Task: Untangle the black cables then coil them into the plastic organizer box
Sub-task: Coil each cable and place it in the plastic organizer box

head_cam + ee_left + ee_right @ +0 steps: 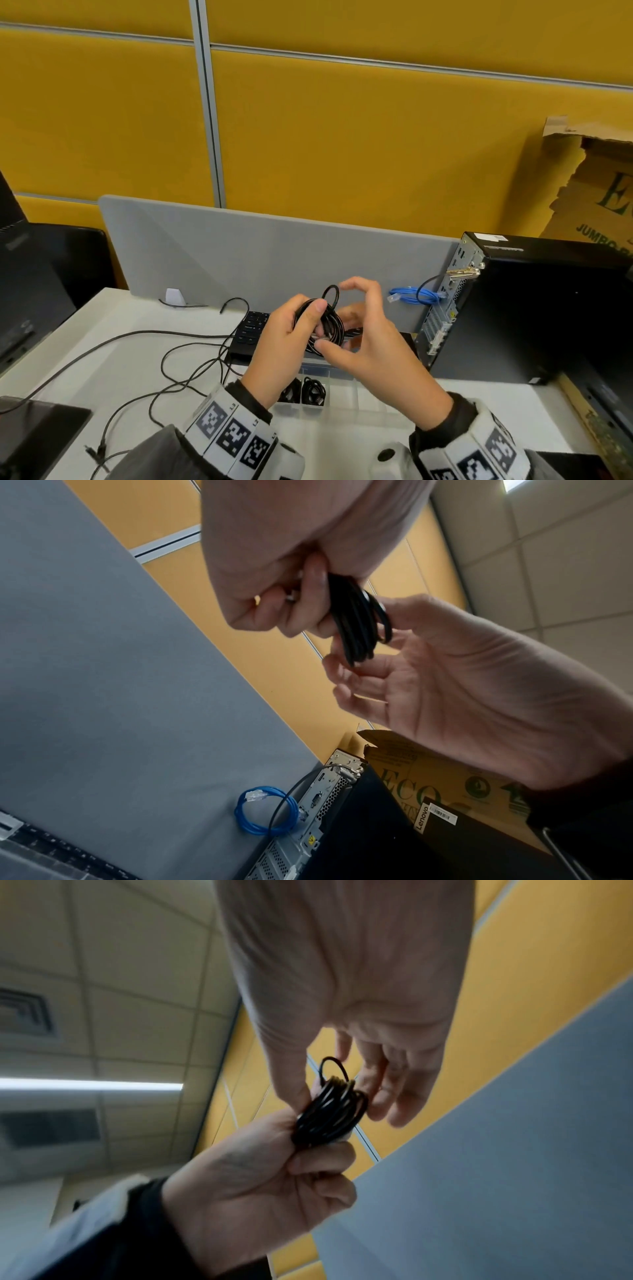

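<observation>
A coil of black cable [325,323] hangs in the air over the desk, gripped by my left hand [313,322] with the thumb across its front. A small loop sticks up from its top. My right hand [342,318] is beside it: the thumb touches the coil's lower edge, the fingers lie loosely spread behind it. In the left wrist view the left hand [301,610] holds the coil [359,620] above the right palm. In the right wrist view the right thumb touches the coil [329,1112]. The clear organizer box [356,401] lies below, with coiled cables [313,390] in two compartments.
Loose black cables [171,356] trail over the white desk at left. A black keyboard [251,329] lies behind the box, before a grey divider [274,253]. A black PC tower [531,308] with a blue network cable [414,296] stands right. A monitor [20,274] stands far left.
</observation>
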Tool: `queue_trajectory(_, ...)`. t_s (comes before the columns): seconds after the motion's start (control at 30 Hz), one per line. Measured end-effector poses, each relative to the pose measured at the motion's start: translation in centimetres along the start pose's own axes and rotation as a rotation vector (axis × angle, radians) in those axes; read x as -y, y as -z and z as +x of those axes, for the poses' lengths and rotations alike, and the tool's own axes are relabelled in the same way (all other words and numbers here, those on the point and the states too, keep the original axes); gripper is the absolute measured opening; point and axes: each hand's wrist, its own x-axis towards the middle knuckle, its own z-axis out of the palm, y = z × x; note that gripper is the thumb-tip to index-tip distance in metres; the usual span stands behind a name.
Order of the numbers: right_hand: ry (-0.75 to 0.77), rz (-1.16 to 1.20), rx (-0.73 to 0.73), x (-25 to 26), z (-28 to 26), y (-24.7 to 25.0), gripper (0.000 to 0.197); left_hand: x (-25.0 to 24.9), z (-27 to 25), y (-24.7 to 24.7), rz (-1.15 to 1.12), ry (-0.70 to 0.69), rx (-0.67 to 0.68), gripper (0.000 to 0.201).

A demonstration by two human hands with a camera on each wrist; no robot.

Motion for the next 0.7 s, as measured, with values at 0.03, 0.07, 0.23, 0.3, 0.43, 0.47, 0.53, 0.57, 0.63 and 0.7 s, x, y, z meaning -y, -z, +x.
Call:
queue_trajectory(0.03, 0.039, -0.095, -0.051, -0.1, -0.1, -0.1, 0.05, 0.0, 0.0, 0.0, 0.004, -0.013, -0.017, 0.038)
queue_trajectory(0.07, 0.081, -0.191, -0.097, -0.2, -0.2, -0.2, 0.043, 0.0, 0.0, 0.0, 0.01, -0.027, -0.032, 0.037)
queue_trajectory(0.23, 0.246, -0.867, -0.341, -0.3, 0.1, -0.8, 0.035, -0.3, -0.1, -0.3, 0.041, -0.074, -0.043, 0.043)
queue_trajectory(0.3, 0.256, -1.018, -0.381, -0.3, 0.2, -1.3, 0.036, -0.3, -0.1, -0.3, 0.062, -0.074, -0.05, 0.042)
queue_trajectory(0.43, 0.27, -1.187, -0.377, -0.7, 0.5, -1.8, 0.031, 0.5, 0.0, -0.3, 0.115, -0.061, -0.059, 0.035)
queue_trajectory(0.47, 0.273, -1.211, -0.363, -0.7, 0.6, -1.8, 0.032, 0.8, -0.1, -0.3, 0.132, -0.053, -0.048, 0.034)
queue_trajectory(0.53, 0.291, -1.223, -0.316, -0.4, 0.7, -1.6, 0.034, 1.4, 0.1, -0.1, 0.175, -0.039, -0.044, 0.032)
queue_trajectory(0.57, 0.306, -1.205, -0.284, -0.2, 0.5, -1.4, 0.034, 1.8, 0.4, 0.3, 0.19, -0.021, -0.068, 0.03)
queue_trajectory(0.63, 0.333, -1.13, -0.194, 0.2, -0.2, -1.1, 0.031, 2.4, 1.0, 1.4, 0.197, 0.038, -0.148, 0.031)
queue_trajectory(0.7, 0.323, -1.008, -0.089, 0.2, -0.9, -0.5, 0.031, 2.3, 1.1, 2.0, 0.201, 0.048, -0.166, 0.032)
